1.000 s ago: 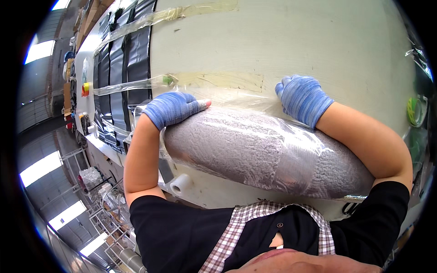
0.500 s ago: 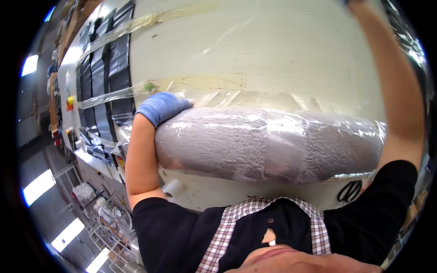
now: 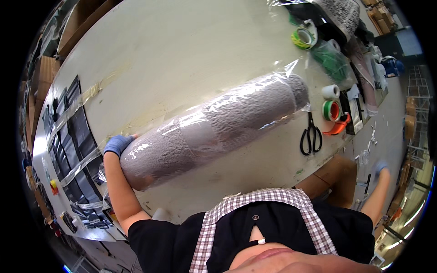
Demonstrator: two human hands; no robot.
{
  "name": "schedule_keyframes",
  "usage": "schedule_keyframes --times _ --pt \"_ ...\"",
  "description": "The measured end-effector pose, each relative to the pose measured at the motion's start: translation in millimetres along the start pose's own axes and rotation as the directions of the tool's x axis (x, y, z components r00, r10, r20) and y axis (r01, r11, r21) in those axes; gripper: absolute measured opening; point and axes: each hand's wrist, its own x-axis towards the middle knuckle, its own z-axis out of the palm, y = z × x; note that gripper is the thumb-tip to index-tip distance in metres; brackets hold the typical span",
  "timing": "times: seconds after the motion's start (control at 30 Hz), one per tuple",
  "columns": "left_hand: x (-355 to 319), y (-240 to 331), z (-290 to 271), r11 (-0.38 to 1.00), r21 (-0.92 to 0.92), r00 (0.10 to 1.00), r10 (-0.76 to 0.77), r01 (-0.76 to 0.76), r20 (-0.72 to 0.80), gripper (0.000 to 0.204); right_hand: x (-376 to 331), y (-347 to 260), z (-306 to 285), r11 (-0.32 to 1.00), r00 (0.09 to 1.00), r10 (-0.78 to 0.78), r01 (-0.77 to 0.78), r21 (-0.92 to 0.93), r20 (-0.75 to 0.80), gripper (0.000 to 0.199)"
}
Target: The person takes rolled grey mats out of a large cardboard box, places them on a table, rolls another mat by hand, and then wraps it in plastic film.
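A long roll of grey plush fabric (image 3: 248, 109), wrapped in clear film, lies slantwise on the pale table (image 3: 182, 45). A smoother band (image 3: 196, 132) circles it left of the middle. My left hand (image 3: 118, 144), in a blue glove with bare fingertips, grips the roll's left end at its far side; the fingers are partly hidden. My right hand (image 3: 381, 167), gloved in blue too, is out at the far right, beyond the table's edge and apart from the roll. Motion blur hides its fingers. Black scissors (image 3: 311, 139) lie just off the roll's right end.
Right of the roll are a white roll (image 3: 331, 92), a green-and-red tape roll (image 3: 331, 110), an orange tool (image 3: 337, 125) and a yellow-green tape roll (image 3: 304, 37). Black sheets (image 3: 73, 132) lie under clear tape at left. A cardboard box (image 3: 334, 179) stands below the near edge.
My right arm has swung from the far right of the table back past its right edge. The view has turned right, showing the scissors and tapes. My left hand stays on the roll's left end.
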Motion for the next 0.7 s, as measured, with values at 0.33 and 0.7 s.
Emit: schedule_keyframes --times 0.33,0.7 --pt "10 -30 13 0.986 -0.122 0.903 0.048 -0.11 -0.427 0.086 -142 -364 -133 0.133 0.354 -0.712 0.916 0.379 -0.607 0.078" --pt "-34 -45 -11 0.978 0.038 0.909 0.203 -0.203 -0.364 0.039 -214 -555 -163 -0.232 -0.17 -0.958 0.932 0.279 -0.229 0.119"
